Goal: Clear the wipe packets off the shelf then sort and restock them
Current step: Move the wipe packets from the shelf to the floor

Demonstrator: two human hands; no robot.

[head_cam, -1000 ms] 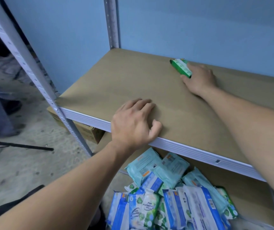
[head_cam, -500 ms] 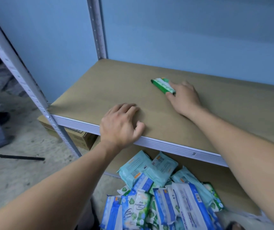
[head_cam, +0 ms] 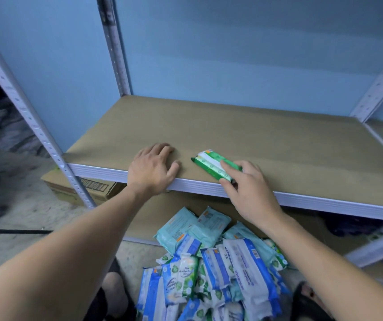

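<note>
Seemingly our right hand [head_cam: 252, 189] grips the green packet [head_cam: 209, 165] to clear it; our left hand [head_cam: 151, 170], open, braces on the shelf [head_cam: 278, 144].

The left grip [head_cam: 151, 170] rests relaxed on the front edge of the brown shelf [head_cam: 255, 126], holding nothing. Just beside it, the right grip [head_cam: 250, 191] pinches a green wipe packet [head_cam: 209, 163] lying at that edge, index finger on top, thumb at its near end. Below lies a heap of blue and teal wipe packets [head_cam: 211, 262].
</note>
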